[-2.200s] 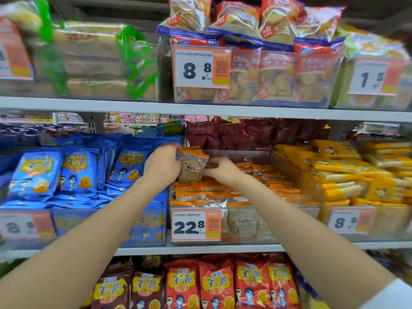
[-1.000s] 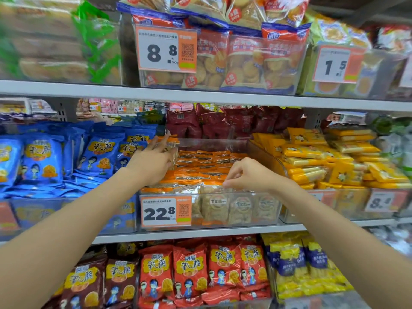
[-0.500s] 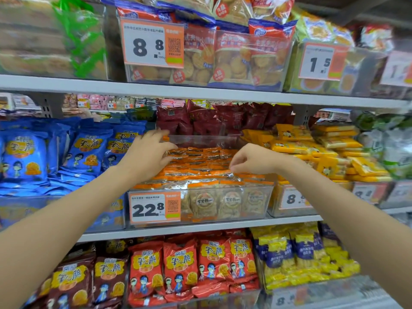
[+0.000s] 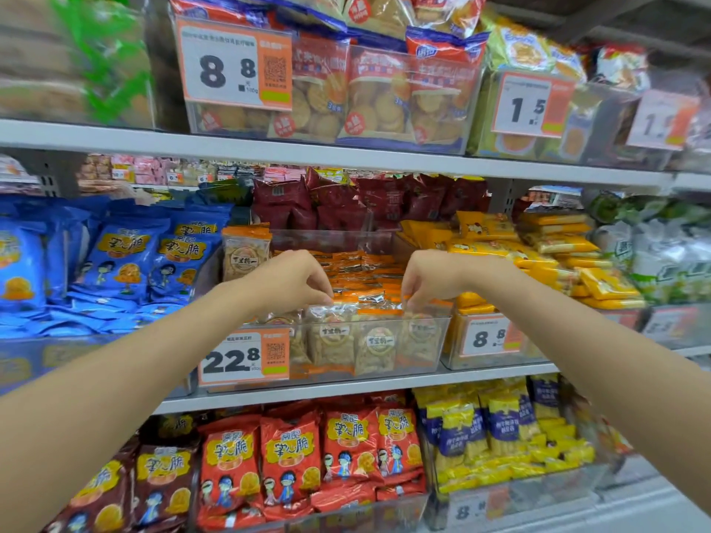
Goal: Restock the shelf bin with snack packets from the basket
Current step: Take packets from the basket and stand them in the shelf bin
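— How full is the bin (image 4: 423,355)?
— Nearly full. Snack packets (image 4: 375,346) fill it in rows, and one stands upright at its ten o'clock.
— And the hands?
— The left hand (image 4: 292,278) and right hand (image 4: 431,278) curl down, pinching front-row packet tops. The basket is out of view, so probably only tidying remains.

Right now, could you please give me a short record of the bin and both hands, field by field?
bin: clear shelf bin on the middle shelf, nearly full
label: price tag reading 22.8, on the bin's front left
contents: orange-topped snack packets in rows
front row: front packets standing against the clear wall
left: left hand pinches a front packet's top edge
right: right hand does likewise
odd one: upright packet at back left
basket: not in view
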Motion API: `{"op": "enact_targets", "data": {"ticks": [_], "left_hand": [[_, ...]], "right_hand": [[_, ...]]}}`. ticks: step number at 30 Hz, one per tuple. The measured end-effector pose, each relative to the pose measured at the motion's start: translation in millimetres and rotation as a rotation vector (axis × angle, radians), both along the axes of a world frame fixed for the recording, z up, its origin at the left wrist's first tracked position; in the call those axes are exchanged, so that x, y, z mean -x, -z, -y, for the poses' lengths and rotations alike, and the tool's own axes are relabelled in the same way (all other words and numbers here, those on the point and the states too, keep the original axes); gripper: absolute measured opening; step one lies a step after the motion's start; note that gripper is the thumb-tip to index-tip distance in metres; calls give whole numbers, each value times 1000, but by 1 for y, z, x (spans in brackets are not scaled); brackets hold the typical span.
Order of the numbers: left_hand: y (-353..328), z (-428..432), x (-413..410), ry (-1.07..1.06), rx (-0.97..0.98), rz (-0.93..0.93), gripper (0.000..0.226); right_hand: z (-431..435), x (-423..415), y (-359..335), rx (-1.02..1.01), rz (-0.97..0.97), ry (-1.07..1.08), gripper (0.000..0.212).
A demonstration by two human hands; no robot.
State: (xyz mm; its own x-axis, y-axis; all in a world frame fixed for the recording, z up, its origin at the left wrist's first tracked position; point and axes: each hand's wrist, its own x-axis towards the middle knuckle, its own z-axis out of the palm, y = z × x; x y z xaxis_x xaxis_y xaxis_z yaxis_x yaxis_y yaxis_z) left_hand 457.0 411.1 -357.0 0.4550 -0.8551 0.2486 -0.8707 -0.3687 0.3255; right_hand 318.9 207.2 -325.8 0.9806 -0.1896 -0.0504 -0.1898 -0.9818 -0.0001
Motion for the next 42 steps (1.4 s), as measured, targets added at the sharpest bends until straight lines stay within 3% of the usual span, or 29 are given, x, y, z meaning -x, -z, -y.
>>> {"op": "enact_targets", "data": {"ticks": [3,7,13,15,16,18,22,24,27,30,34,36,39,42], "left_hand": [[5,10,1,-31,37,50,11],[6,14,0,3,-51,22,16],[0,7,-3,21,-104,-26,15],[3,8,-2,23,-64,-12,14],[4,8,-1,19,-39,-4,14],[7,7,-2,6,-5,1,15],[9,3,-4,-28,-14,-22,16],[8,5,-3,-25,-39,-14,15],[5,10,-1,-5,-76,3,16],[2,13,-1,13,-71,-41,15],[1,21,5,43,-17,-135,20],[4,30,12,60,-40,-135,23],[10,43,19,61,-62,-50,23],[13,46,18,23,-40,-29,15]], "right_hand": [[-1,-5,-7,28,2,23,29],[-3,-12,10,10,-118,32,8],[-6,-10,-2,-148,-77,-13,24],[-10,-12,8,-161,-109,-31,16],[-11,-14,15,-169,-100,-38,8],[-9,-16,22,-198,-40,-44,20],[-3,-16,21,-349,108,-22,13],[-3,-17,24,-321,52,-2,15],[-5,-23,25,-223,-68,13,34],[-6,-17,10,-194,-120,23,14],[6,-5,-16,-135,-116,61,21],[7,-5,-14,1,-184,65,7],[1,-9,3,238,-259,30,30],[-1,-8,-2,316,-217,0,35]]}}
